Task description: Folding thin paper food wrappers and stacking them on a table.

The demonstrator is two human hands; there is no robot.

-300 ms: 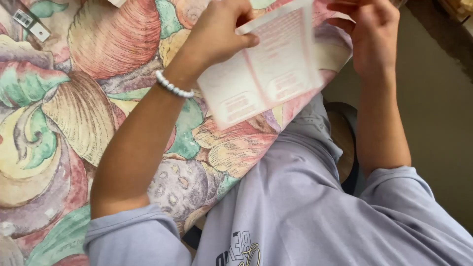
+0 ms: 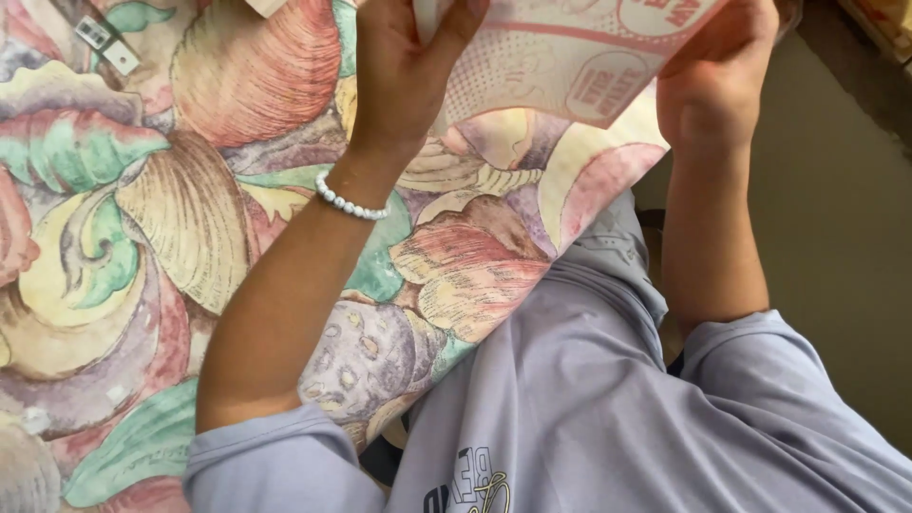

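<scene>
My left hand point(image 2: 404, 71) grips the left edge of a pink and white printed paper sheet point(image 2: 560, 62) at the top of the head view; a white bead bracelet point(image 2: 350, 202) circles that wrist. My right hand point(image 2: 717, 81) holds the same sheet at its right side. The sheet is held up above a cloth with a large floral print point(image 2: 142, 237) in red, green and yellow. Its upper part is cut off by the frame's top edge.
The floral cloth covers a surface on the left and centre, ending at an edge near my lap. My grey-lilac shirt point(image 2: 589, 399) fills the bottom. A small white tag point(image 2: 106, 43) lies at the top left. Plain beige floor point(image 2: 845, 237) runs along the right.
The paper sheet and both hands have moved up in the view, so less of the sheet shows now. The camera is closer to the hands.
</scene>
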